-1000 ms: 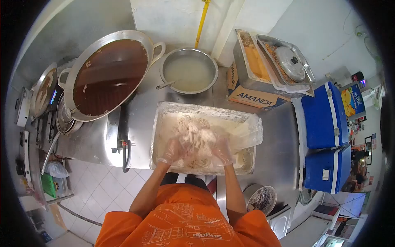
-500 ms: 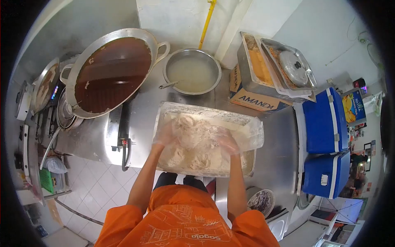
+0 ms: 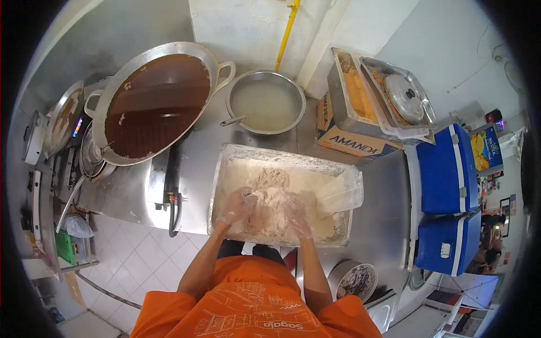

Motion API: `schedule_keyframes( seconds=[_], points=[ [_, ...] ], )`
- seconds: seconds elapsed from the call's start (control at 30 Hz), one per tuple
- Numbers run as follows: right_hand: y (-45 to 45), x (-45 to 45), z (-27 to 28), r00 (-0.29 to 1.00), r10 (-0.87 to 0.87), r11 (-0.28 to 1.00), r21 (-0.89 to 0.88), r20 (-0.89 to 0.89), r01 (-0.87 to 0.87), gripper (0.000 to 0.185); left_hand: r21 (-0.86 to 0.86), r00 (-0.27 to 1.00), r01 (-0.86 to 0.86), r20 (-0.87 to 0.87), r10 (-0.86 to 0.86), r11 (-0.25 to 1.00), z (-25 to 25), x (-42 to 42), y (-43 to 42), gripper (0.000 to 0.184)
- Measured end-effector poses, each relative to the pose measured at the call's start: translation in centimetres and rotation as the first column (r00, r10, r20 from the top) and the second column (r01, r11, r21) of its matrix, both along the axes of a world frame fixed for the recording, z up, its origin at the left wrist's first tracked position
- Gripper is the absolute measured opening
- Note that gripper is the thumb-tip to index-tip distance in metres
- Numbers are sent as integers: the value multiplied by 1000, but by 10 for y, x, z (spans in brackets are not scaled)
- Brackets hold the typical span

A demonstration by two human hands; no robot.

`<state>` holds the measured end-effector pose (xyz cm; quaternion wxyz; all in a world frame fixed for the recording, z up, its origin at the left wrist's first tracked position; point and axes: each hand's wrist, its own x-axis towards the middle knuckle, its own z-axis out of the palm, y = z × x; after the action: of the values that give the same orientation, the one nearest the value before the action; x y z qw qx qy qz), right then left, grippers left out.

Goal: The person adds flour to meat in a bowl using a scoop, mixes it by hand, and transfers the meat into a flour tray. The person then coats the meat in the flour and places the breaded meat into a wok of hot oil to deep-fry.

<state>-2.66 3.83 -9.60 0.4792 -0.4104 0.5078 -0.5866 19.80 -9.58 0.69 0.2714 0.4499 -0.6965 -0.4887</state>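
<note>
A large rectangular metal tray (image 3: 220, 169) of pale flour stands on the steel counter in front of me. Flour-coated pieces (image 3: 273, 203) are heaped in its middle, and another floured clump (image 3: 273, 177) lies just beyond. What is under the coating I cannot make out. My left hand (image 3: 239, 205), in a clear plastic glove, curls its fingers against the left side of the heap. On the right side, my gloved right hand (image 3: 297, 217) touches the same heap, its fingers blurred by motion. A translucent plastic container (image 3: 344, 191) lies tilted in the tray's right end.
A wide pan of dark oil (image 3: 158, 101) stands at the back left, beside a steel bowl of cloudy liquid (image 3: 266, 104) with a handle over its rim. A cardboard box (image 3: 355, 141) carries metal pans. Blue coolers (image 3: 445, 169) are at right; a round pot (image 3: 355, 281) is low right.
Both hands have moved toward my body and closer together, drawing floured pieces into one heap at the tray's middle. The separate clumps near the front edge no longer show apart.
</note>
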Motion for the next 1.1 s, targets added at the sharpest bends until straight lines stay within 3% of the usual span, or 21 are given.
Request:
schedule_keyframes(
  seconds=[0.03,0.1,0.2,0.23,0.27,0.3,0.33,0.37,0.4,0.5,0.6,0.63,0.7,0.77,0.83,0.9,0.97,1.0,1.03,1.07,1.1],
  points=[
    [5,-5,0,999,7,1000,23,-52,-6,51,108,997,-27,-74,35,994,1,0,0,24],
    [-7,-7,69,999,39,971,235,-32,-30,43,319,970,-47,-210,119,946,0,0,-4,24],
    [-26,-8,147,986,158,934,331,-44,-135,38,152,978,-140,-131,160,978,-35,6,-21,20],
    [-25,-17,132,987,81,942,314,138,-121,36,81,987,-130,-84,137,988,-40,10,-27,20],
    [-26,-26,111,981,68,935,332,180,-126,35,0,999,-54,3,54,999,-35,17,-32,23],
    [-28,-37,82,990,90,918,375,113,-126,34,-42,994,-7,107,12,999,-25,18,-30,25],
    [-32,-45,52,954,228,881,459,-195,-116,33,-81,978,45,209,-27,996,-15,20,-28,26],
    [-35,-48,21,775,390,838,540,-497,-76,32,-85,947,61,319,-31,994,1,14,-19,26],
    [-38,-45,-6,557,503,808,588,-661,-32,32,-58,938,56,345,-32,997,0,7,-13,27],
    [-43,-10,-56,521,426,865,501,-740,5,30,83,966,11,257,-32,996,-38,-16,-7,30],
    [-45,4,-53,656,227,943,330,-720,37,30,54,989,-50,142,42,997,-37,-26,-2,29],
    [-43,3,-46,628,142,965,248,-765,84,30,59,980,-42,195,30,997,-33,-27,-3,30],
    [-37,0,-23,471,-52,977,52,-881,206,30,80,954,-23,300,-2,997,25,-24,-3,32],
    [-33,-3,10,304,-123,970,-50,-945,236,31,87,974,-69,221,49,994,37,-20,-6,33],
    [-37,-8,70,341,-72,988,-19,-937,156,34,61,984,-97,156,86,993,41,-18,-13,34],
    [-46,-8,118,641,-1,986,108,-768,131,35,5,989,-105,103,104,994,44,-18,-19,36],
    [-61,-18,142,810,160,974,224,-564,-37,33,-112,986,-117,106,129,987,17,-9,-28,40],
    [-66,-27,133,894,191,964,247,-405,-94,33,-168,984,-122,108,141,978,0,-3,-33,42],
    [-72,-37,115,936,204,952,282,-286,-121,33,-149,969,-64,226,97,987,-11,2,-39,43],
    [-79,-46,89,927,215,933,345,-309,-101,33,-123,939,-10,340,51,992,-21,6,-46,44],
    [-87,-53,59,906,235,910,408,-352,-77,33,-8,944,-36,328,37,999,-22,5,-46,44]
  ],
)
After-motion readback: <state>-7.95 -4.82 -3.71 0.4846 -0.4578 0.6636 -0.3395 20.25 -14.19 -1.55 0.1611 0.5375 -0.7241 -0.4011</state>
